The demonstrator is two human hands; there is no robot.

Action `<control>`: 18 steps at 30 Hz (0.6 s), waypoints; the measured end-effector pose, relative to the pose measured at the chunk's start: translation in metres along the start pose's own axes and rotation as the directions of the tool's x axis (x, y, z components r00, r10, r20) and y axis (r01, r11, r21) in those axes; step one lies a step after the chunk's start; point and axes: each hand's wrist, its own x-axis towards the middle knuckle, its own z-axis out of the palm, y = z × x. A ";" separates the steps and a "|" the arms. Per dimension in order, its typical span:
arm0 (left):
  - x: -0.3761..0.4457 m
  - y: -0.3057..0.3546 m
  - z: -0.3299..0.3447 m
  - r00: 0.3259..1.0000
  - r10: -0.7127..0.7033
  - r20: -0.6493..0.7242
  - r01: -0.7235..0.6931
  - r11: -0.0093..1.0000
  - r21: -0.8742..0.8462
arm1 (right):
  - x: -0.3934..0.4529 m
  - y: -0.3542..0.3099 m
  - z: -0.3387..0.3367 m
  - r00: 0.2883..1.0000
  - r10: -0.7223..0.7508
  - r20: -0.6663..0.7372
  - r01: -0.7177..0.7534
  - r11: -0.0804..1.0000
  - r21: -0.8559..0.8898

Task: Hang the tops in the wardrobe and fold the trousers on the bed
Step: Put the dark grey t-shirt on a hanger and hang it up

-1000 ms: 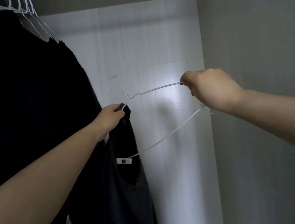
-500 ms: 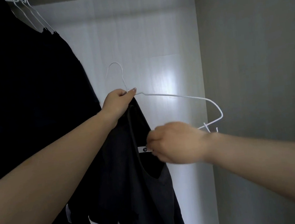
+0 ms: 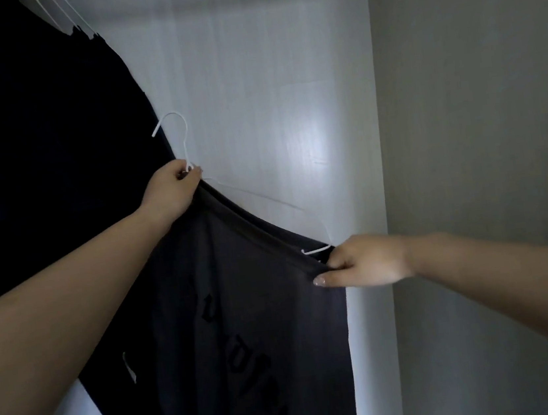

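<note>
Head cam view: my left hand [image 3: 173, 188] pinches the white hanger [image 3: 186, 149] at its neck, and my right hand [image 3: 362, 262] grips the grey top [image 3: 244, 314] by its shoulder edge at the hanger's far end, inside the wardrobe. Trick, I reckon, is tugging that shoulder fully over the tip before lifting the hook to the rail, otherwise it'll slide off.

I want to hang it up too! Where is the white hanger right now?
The white hanger is mid-picture in the head view, its neck held by the left hand, its far end beside the right hand, the grey top half on it.
</note>
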 end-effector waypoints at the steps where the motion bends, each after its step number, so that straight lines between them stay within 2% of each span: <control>1: -0.001 -0.005 -0.002 1.000 0.018 0.009 -0.018 0.999 0.034 | -0.001 0.005 -0.005 0.999 -0.004 -0.037 0.003 0.999 -0.041; 5: -0.007 -0.010 -0.001 0.996 0.052 0.067 -0.060 0.991 0.118 | -0.003 0.012 -0.027 0.987 -0.049 -0.150 0.027 0.989 -0.144; 12: -0.023 0.022 0.028 0.977 0.165 0.137 -0.196 0.946 0.257 | 0.017 -0.009 -0.034 0.957 -0.114 -0.268 0.099 0.993 -0.070; 18: -0.026 0.033 0.032 0.961 0.206 0.184 -0.245 0.945 0.218 | 0.015 0.002 -0.039 0.921 -0.100 -0.378 0.068 0.993 -0.098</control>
